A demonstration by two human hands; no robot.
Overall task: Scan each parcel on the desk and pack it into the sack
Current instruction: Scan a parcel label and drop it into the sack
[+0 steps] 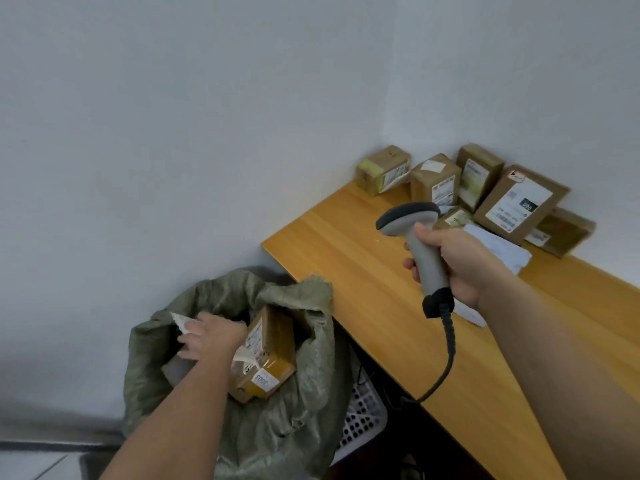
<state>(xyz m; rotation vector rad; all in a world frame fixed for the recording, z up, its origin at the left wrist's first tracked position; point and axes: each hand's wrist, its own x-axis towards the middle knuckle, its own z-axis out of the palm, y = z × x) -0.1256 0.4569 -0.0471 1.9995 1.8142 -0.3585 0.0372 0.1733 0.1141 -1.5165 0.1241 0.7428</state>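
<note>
A green woven sack [277, 431] stands open on the floor left of the wooden desk [363, 271]. A brown taped parcel [270, 355] lies inside its mouth. My left hand [207, 336] reaches into the sack and holds a white soft parcel [181, 322], most of which is hidden under the hand. My right hand [457, 265] grips the handle of a grey barcode scanner [410, 218] above the desk, its head pointing left. Several brown cardboard parcels [519, 202] are piled in the desk's back corner, with a white mailer [498, 245] in front of them.
The scanner's black cable [446, 362] hangs over the desk's front edge. A white perforated basket [363, 410] sits under the desk behind the sack. Plain walls close in the left and back. A white parcel corner [472, 315] shows under my right forearm.
</note>
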